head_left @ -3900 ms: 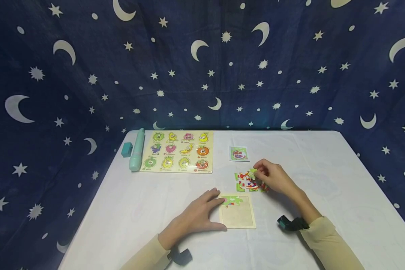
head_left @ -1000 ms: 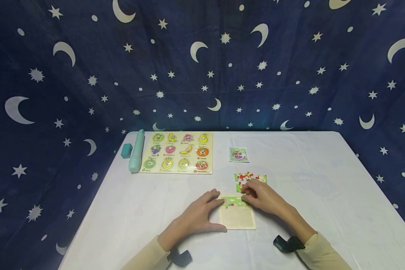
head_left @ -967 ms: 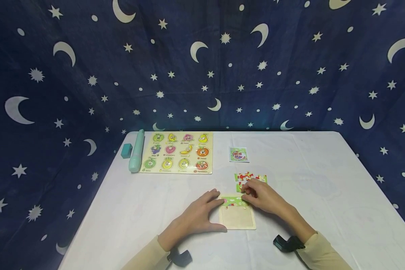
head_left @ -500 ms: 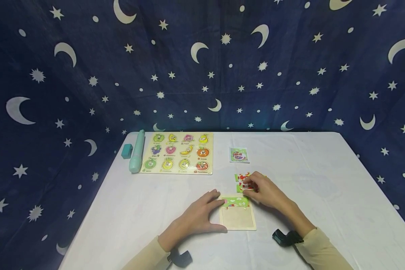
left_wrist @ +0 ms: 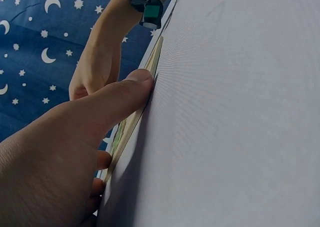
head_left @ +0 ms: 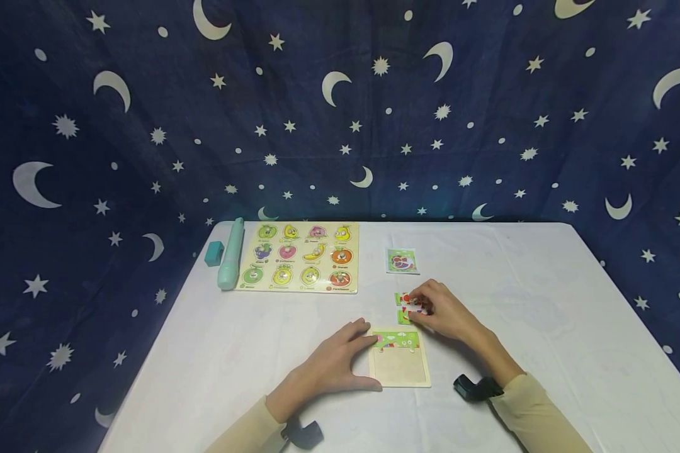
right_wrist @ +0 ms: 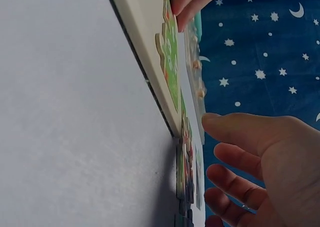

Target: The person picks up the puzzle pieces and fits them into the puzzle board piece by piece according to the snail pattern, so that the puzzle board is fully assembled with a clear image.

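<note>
A small wooden puzzle tray (head_left: 399, 374) lies on the white table, a row of green puzzle pieces (head_left: 405, 340) fitted along its far side. My left hand (head_left: 337, 358) rests at the tray's left side with fingers spread. In the left wrist view its thumb (left_wrist: 135, 82) touches the tray edge. Just beyond the tray, my right hand (head_left: 444, 311) hovers over loose red and green puzzle pieces (head_left: 403, 318), partly hiding them. The right wrist view shows a gap between its thumb (right_wrist: 225, 127) and loosely bent fingers, with nothing seen held there.
A small picture card (head_left: 402, 260) lies behind the loose pieces. At the back left are a fruit puzzle board (head_left: 297, 283), a teal wand-shaped object (head_left: 231, 258) and a teal block (head_left: 214, 253). A dark star-patterned cloth (head_left: 294, 113) hangs behind the table.
My right hand brought a green piece from the loose group into the tray's far right corner, let go, and moved back over the loose pieces. My left hand stayed at the tray.
</note>
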Demonstrator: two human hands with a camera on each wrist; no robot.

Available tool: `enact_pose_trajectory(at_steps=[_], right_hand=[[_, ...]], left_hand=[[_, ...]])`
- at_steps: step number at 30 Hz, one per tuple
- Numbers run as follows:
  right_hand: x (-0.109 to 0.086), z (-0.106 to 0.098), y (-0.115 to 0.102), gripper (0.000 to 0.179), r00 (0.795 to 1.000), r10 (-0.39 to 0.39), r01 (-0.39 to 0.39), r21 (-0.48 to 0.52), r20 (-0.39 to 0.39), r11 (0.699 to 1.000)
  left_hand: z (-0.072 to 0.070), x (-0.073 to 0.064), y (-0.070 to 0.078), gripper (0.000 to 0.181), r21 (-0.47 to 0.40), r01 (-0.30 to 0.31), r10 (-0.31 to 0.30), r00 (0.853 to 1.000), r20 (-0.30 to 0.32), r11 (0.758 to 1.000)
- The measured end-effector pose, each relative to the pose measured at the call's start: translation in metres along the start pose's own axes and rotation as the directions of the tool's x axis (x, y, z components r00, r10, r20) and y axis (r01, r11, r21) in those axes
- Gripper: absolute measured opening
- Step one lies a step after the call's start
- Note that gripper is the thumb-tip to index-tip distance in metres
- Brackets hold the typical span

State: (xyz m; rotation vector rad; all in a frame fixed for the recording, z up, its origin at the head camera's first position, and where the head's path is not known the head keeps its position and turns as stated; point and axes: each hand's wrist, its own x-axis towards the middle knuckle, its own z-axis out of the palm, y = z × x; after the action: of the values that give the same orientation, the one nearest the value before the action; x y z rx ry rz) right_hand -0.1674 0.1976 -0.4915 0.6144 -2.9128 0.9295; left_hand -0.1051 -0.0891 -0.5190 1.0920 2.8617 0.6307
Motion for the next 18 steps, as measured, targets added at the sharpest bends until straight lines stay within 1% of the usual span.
enact_pose_trajectory(at_steps=[4,9,18], right_hand=[[0.005,0.001,0.001,0.033,1.000,0.018,-0.018,-0.007,0.008,1.000],[0.011,0.005,0.007,0.030,1.000,0.009,-0.010,-0.027,-0.008,1.000],[0.021,0.005,0.009,0.029,1.000,0.016,-0.016,-0.081,0.008,0.997]], left_hand=[[0.000,0.000,0.000,0.085,0.003,-0.010,0.010,1.000,-0.012,1.000],[0.000,-0.001,0.000,0.085,0.014,-0.037,0.037,0.999,-0.038,0.999],[-0.002,-0.001,0.002,0.085,0.012,-0.016,0.016,1.000,-0.009,1.000]])
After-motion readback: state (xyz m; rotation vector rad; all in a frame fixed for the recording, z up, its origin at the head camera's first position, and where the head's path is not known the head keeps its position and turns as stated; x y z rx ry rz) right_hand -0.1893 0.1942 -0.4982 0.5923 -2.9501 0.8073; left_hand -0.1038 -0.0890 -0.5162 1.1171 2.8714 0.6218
